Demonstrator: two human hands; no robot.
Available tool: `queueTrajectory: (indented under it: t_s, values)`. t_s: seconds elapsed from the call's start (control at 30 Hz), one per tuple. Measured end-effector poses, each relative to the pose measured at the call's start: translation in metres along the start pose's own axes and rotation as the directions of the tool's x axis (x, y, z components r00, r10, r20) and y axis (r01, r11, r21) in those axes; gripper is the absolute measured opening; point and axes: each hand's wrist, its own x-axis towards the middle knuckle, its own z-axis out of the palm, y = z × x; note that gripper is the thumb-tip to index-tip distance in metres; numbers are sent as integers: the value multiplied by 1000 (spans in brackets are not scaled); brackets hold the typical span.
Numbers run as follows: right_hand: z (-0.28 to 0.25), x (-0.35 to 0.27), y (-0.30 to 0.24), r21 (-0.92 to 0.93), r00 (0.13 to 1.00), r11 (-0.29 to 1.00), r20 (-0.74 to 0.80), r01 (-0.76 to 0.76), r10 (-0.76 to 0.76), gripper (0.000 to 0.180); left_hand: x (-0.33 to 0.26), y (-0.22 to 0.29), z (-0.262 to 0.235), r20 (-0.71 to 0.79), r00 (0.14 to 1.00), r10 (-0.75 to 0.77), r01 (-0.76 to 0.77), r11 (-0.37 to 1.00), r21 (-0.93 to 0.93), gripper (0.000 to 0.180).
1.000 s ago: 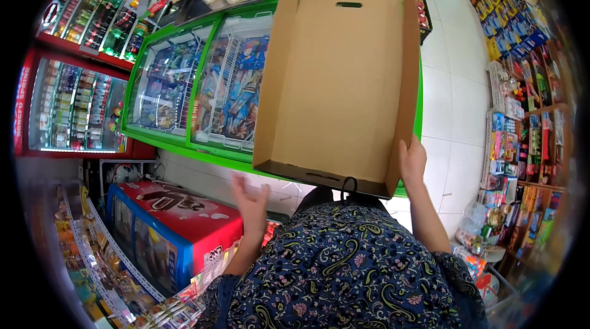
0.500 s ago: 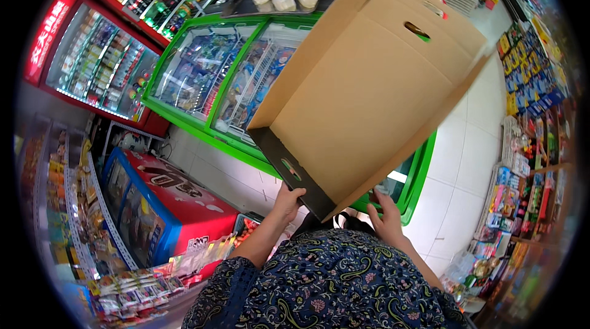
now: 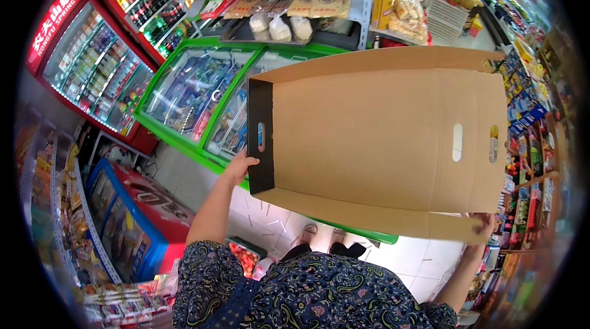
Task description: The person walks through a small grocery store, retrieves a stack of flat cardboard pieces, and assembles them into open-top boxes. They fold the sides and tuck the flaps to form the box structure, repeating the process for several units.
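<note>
While the cardboard box (image 3: 356,138) stretches open side up in front of the person, a red fridge (image 3: 92,71) stands far to its left, bottles lined up behind the glass. Nearer, left of the box and lower: a chest freezer (image 3: 150,197) with a red top and blue edge. Beyond the box's left end, a green freezer (image 3: 172,139) with glass lids; the box hides much of it from view.

Left hand (image 3: 238,166): at the black left end of the box, below the slot. Thumb lies over the black panel, other fingers bend behind it; the grip is closed to the panel's thickness. Fingertips hidden.

Below the box's left end, a crate of red round items (image 3: 244,258) on the floor; past the far left corner, white bags (image 3: 279,29) on a shelf. Shoes (image 3: 308,232) show just below the near wall of the box.

Box: long brown inside, right end spread nearly flat, slots visible at both ends.

Right hand (image 3: 483,225): touching the near wall at the box's right corner, partly covered by it and blurred; cannot tell how far the fingers are closed. Packed shelves (image 3: 534,187) stand right of the box.
</note>
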Motion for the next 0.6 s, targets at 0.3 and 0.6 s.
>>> queueTrajectory:
  t_s: [0.3, 0.6]
  values:
    - [8, -81, 20, -45, 992, 998, 117, -33, 38, 61, 115, 70, -8, 146, 987, 70, -123, 908, 399, 32]
    - [-18, -158, 211, -96, 890, 913, -285, -397, 357, 72, 194, 127, 61, 302, 712, 634, -541, 220, 812, 29]
